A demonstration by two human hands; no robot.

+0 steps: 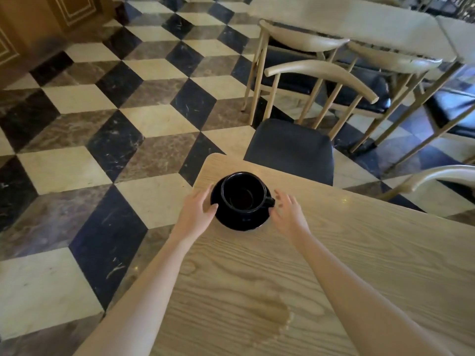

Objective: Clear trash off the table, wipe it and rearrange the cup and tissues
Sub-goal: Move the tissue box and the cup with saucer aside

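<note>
Presently, black cup sits on saucer near counter corner; left grip touches saucer rim, fingers spread; right grip open, just beside.

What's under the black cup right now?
The black cup stands on a black saucer near the table corner. The saucer's centre is covered by the cup.

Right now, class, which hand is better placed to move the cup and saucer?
Left hand: it already touches the saucer rim. The right hand is open beside the cup handle, apart.
</note>
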